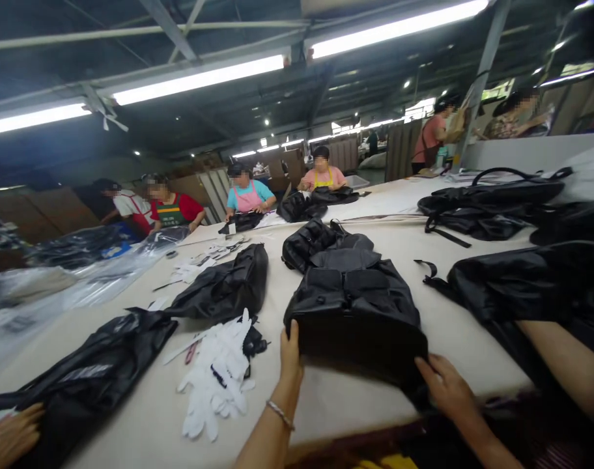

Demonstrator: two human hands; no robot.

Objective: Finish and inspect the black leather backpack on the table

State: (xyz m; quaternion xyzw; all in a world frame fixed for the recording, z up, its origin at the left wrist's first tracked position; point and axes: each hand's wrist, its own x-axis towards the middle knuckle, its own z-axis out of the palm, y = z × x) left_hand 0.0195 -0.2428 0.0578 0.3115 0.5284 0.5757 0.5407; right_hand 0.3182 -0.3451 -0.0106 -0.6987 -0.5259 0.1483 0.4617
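A black backpack (360,293) with two front pockets lies in front of me, its wide dark base tilted toward me. My left hand (291,350), with a bracelet on the wrist, grips the left edge of that base, thumb on the outside. At the base's right corner, my right hand (446,384) is closed on the edge, the fingertips partly hidden behind it. Another dark bag (304,244) lies against the backpack's far side. Left of my left forearm is a pile of white gloves (219,378), with a small red-handled tool (191,352) beside it.
A co-worker's hand (21,433) holds a black bag (92,371) at left; another person's forearm (565,361) reaches under a black bag (526,280) at right. More black bags and paper tags (194,267) lie on the pale table (336,410). Several people work beyond.
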